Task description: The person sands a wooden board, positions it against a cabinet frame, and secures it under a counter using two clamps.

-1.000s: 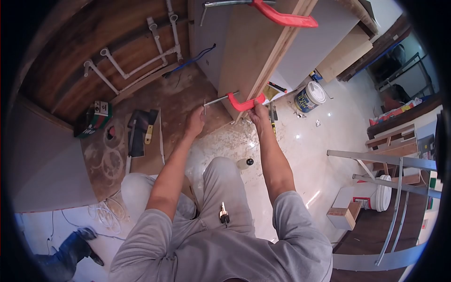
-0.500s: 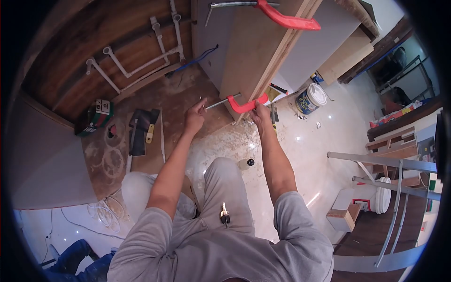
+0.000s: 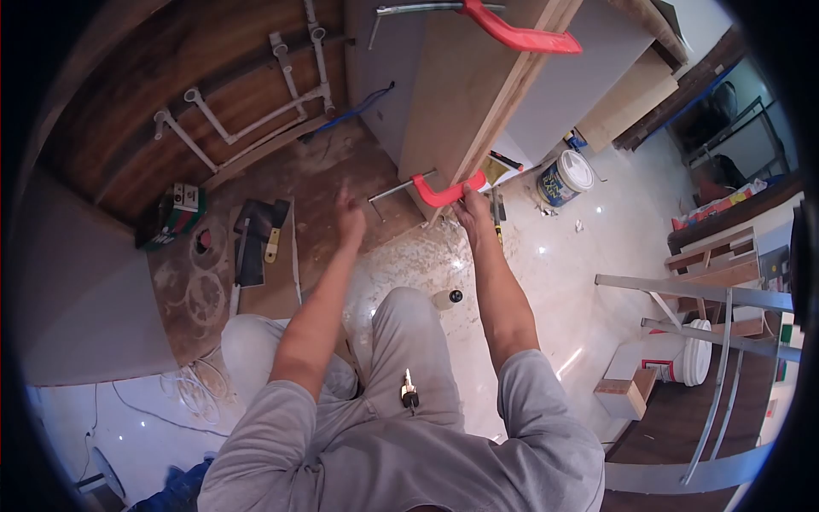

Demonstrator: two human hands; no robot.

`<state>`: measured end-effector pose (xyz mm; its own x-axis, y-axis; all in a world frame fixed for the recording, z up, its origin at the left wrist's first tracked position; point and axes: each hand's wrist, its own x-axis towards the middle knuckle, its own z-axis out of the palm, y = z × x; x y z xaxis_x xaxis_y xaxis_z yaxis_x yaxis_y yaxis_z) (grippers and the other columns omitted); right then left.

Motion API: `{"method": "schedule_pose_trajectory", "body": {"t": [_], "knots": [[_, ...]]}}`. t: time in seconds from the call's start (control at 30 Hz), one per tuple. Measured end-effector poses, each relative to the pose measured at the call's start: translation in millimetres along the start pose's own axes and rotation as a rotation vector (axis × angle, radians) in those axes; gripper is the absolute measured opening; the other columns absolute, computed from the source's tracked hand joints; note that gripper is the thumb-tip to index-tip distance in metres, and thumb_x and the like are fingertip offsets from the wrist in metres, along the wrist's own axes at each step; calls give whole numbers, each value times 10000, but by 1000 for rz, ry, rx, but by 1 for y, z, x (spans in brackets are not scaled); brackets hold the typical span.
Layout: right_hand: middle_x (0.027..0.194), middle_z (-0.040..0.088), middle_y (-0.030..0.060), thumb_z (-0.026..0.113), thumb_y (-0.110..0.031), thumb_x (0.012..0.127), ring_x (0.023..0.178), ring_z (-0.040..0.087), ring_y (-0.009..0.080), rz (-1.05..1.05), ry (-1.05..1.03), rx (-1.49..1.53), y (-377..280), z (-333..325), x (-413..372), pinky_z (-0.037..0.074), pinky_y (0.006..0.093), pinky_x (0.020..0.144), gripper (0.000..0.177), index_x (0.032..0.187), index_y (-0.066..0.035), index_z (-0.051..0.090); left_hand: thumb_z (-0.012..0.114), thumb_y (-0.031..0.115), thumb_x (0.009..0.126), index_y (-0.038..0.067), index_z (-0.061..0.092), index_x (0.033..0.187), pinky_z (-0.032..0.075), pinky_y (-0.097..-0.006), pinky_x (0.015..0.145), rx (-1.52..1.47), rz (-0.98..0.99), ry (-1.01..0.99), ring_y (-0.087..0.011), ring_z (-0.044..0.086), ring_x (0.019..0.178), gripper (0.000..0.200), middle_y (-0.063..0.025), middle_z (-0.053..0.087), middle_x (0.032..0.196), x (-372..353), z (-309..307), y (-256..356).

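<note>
A red G-clamp (image 3: 442,196) sits around the lower end of a light wooden panel (image 3: 444,111), its screw and sliding handle pointing left. My right hand (image 3: 473,209) grips the red frame of this clamp at its right end. My left hand (image 3: 350,220) is just left of the screw handle, apart from it, fingers loosely spread and somewhat blurred, holding nothing. Higher on the same panel is a second red G-clamp (image 3: 525,32), touched by neither hand.
A paint bucket (image 3: 565,179) stands right of the panel. A small bottle (image 3: 448,298) is near my knee. Scrapers (image 3: 260,243) and a green box (image 3: 175,213) lie left. White pipes (image 3: 273,111) run along the cabinet back. A metal ladder (image 3: 725,299) stands right; someone's blue clothing (image 3: 179,486) shows bottom left.
My left hand has let go of the clamp's handle and moved slightly left and down. The sliding handle now hangs differently. My right hand stays on the clamp. The blue clothing at bottom left has shifted.
</note>
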<state>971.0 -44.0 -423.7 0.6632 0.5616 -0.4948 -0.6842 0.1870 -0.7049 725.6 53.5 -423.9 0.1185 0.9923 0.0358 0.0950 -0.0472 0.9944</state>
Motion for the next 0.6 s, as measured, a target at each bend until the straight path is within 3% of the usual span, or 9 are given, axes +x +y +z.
{"method": "schedule_pose_trajectory", "body": {"t": [0.1, 0.2, 0.3, 0.33, 0.43, 0.53, 0.6], "knots": [[1036, 570, 110, 462, -110, 960, 924, 592, 246, -10, 11, 11, -1, 3, -9, 558, 417, 757, 181, 1109, -23, 516, 500, -20, 823, 80, 506, 1290, 484, -333, 900, -363, -774, -455, -232, 593, 1070, 478, -177, 619, 1069, 23, -17, -7], [1043, 566, 108, 455, -108, 962, 916, 589, 237, -27, 2, 33, -5, 13, -14, 560, 412, 752, 185, 1117, -25, 510, 533, 4, 856, 45, 526, 1269, 467, -324, 926, -208, -528, -677, -239, 570, 1102, 415, -153, 594, 1190, 15, -15, 3], [1048, 564, 108, 446, -112, 965, 903, 589, 228, -13, 4, 27, -5, 11, -15, 561, 411, 752, 188, 1122, -29, 508, 550, -31, 824, 40, 582, 1174, 514, -323, 845, 459, 749, -281, -217, 615, 1026, 358, -140, 632, 1103, 10, -12, -14], [1050, 564, 108, 442, -113, 967, 898, 590, 225, -6, 6, 22, -5, 10, -15, 561, 411, 752, 189, 1124, -30, 508, 566, -53, 795, 34, 615, 1078, 527, -304, 806, 643, 963, -90, -203, 641, 969, 300, -125, 648, 1058, 5, -15, -9], [1081, 567, 120, 436, -136, 971, 915, 603, 254, -17, -41, 29, 0, 4, -5, 558, 420, 761, 255, 1205, -39, 465, 573, -24, 815, 33, 581, 1133, 523, -295, 811, 430, -47, -225, -203, 648, 952, 324, -135, 646, 1068, 24, -7, -46], [1052, 569, 118, 424, -149, 977, 892, 601, 246, -9, -35, 16, 0, 5, -9, 556, 395, 758, 247, 1192, -36, 469, 602, 8, 817, 40, 521, 1199, 518, -306, 821, -470, -946, -548, -239, 641, 976, 391, -158, 641, 1060, 31, -26, -2], [1022, 573, 113, 415, -146, 979, 885, 597, 243, -9, -39, 45, -2, 7, -11, 550, 392, 775, 243, 1187, -33, 466, 616, 29, 833, 33, 474, 1238, 518, -298, 814, -549, -762, -496, -234, 641, 974, 429, -172, 645, 1032, 28, -18, -8]]}}
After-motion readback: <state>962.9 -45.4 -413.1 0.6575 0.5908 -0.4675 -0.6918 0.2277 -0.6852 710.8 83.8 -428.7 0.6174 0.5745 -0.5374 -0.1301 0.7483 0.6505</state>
